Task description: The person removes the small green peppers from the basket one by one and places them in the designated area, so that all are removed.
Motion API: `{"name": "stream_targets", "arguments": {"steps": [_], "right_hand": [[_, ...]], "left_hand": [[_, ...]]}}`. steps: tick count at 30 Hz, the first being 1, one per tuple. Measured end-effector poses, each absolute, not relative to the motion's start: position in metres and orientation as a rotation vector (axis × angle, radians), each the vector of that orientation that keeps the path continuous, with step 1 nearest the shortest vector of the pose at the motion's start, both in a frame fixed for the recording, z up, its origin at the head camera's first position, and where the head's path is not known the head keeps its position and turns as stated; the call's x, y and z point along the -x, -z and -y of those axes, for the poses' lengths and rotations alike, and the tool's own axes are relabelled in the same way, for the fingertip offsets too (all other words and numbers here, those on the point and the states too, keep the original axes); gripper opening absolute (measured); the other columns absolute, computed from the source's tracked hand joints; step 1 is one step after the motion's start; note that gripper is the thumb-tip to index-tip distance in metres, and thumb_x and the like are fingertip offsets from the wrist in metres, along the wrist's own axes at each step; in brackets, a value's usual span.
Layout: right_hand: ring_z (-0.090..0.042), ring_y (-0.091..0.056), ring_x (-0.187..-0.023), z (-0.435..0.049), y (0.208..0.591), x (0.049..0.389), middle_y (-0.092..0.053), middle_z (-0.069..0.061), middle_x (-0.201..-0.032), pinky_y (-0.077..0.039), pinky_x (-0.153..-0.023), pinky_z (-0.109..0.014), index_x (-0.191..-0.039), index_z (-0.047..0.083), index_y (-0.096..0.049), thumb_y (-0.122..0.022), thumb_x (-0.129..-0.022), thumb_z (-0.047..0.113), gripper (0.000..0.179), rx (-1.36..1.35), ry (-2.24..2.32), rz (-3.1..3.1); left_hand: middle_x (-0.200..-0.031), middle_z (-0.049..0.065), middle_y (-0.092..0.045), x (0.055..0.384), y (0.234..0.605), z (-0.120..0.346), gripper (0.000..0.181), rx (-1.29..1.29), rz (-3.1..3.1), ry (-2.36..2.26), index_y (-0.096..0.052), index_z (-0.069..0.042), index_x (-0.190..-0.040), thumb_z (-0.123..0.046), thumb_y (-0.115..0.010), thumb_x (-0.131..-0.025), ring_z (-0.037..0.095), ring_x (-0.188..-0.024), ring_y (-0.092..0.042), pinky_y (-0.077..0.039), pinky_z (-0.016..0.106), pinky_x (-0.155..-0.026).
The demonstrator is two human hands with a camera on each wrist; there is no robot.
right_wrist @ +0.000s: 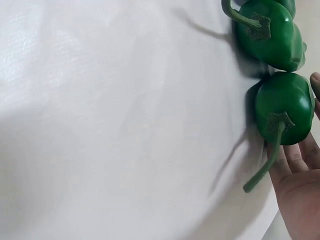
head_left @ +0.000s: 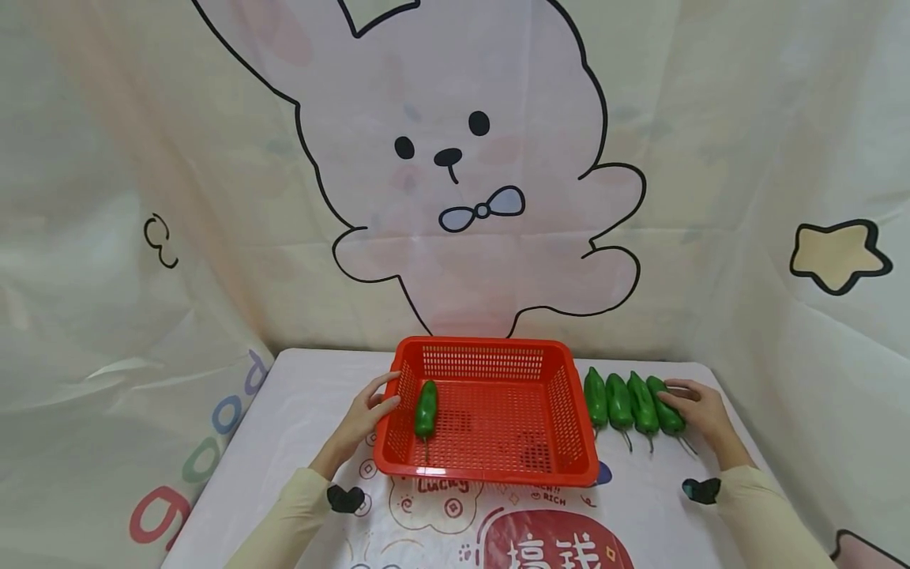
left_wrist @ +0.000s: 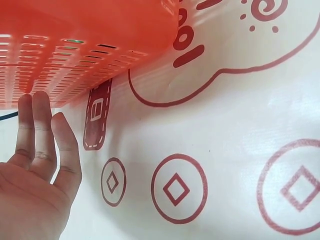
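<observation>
A red plastic basket (head_left: pixel 490 477) with slotted walls stands on the table, and one green pepper (head_left: pixel 426 409) lies inside at its left. My left hand (head_left: pixel 362 419) is at the basket's left wall. In the left wrist view its extended fingers (left_wrist: pixel 42 130) reach up to the slotted side. Right of the basket, several green peppers (head_left: pixel 620 399) lie in a row with stems toward me. My right hand (head_left: pixel 700 411) grips the rightmost pepper (head_left: pixel 666 407), thumb and fingers on either side of it. The right wrist view shows this pepper (right_wrist: pixel 285 107) beside its neighbour (right_wrist: pixel 272 37).
A white printed cloth (head_left: pixel 313 395) covers the table. Behind stands a curtain with a cartoon animal (head_left: pixel 455 261), and more curtain hangs at both sides. A dark band piece (head_left: pixel 346 499) sits at the left wrist, another (head_left: pixel 701 491) at the right.
</observation>
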State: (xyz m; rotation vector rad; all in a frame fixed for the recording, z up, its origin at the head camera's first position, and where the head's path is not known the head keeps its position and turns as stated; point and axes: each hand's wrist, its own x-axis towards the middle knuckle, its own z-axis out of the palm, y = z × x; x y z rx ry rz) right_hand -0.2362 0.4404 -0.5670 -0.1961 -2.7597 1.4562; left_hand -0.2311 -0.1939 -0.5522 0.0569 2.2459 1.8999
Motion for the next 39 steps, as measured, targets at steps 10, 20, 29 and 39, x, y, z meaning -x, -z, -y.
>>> {"name": "stream_targets", "arguments": {"steps": [10,20,29,39], "right_hand": [[-0.054,-0.047,-0.124,-0.453,0.563,0.228,-0.047,-0.037,-0.138,-0.05,-0.073,-0.02,-0.14,-0.011,-0.05,-0.065,-0.101,0.039,0.065,0.111,-1.32,2.85],[-0.06,-0.043,-0.124,-0.452,0.537,0.221,-0.045,-0.039,-0.138,-0.045,-0.093,-0.067,-0.135,-0.011,-0.053,-0.069,-0.099,0.034,0.06,0.011,-1.162,2.883],[-0.05,-0.052,-0.121,-0.433,0.514,0.217,-0.049,-0.033,-0.136,-0.054,-0.092,-0.044,-0.134,-0.006,-0.057,-0.072,-0.097,0.028,0.052,-0.124,-1.125,2.777],[0.001,-0.067,-0.093,-0.397,0.495,0.212,-0.067,-0.015,-0.119,-0.053,-0.075,-0.014,-0.127,-0.002,-0.064,-0.072,-0.098,0.017,0.036,-0.214,-1.364,2.549]], "left_hand": [[-0.129,0.022,-0.056,0.23,0.55,0.194,0.054,-0.046,-2.245,-1.902,-0.046,-0.024,-0.152,-0.022,-0.066,-0.101,0.036,-0.103,-0.066,-0.061,0.044,-0.075],[-0.128,0.024,-0.054,0.229,0.548,0.194,0.057,-0.06,-2.212,-1.917,-0.044,-0.021,-0.153,-0.024,-0.067,-0.101,0.043,-0.104,-0.065,-0.06,0.048,-0.077],[-0.122,0.021,-0.056,0.23,0.55,0.194,0.053,-0.074,-2.225,-1.922,-0.046,-0.022,-0.151,-0.019,-0.065,-0.102,0.041,-0.102,-0.065,-0.061,0.048,-0.075],[-0.122,0.023,-0.055,0.229,0.549,0.194,0.053,-0.083,-2.257,-1.901,-0.045,-0.019,-0.152,-0.021,-0.065,-0.102,0.041,-0.102,-0.065,-0.061,0.045,-0.075]]}}
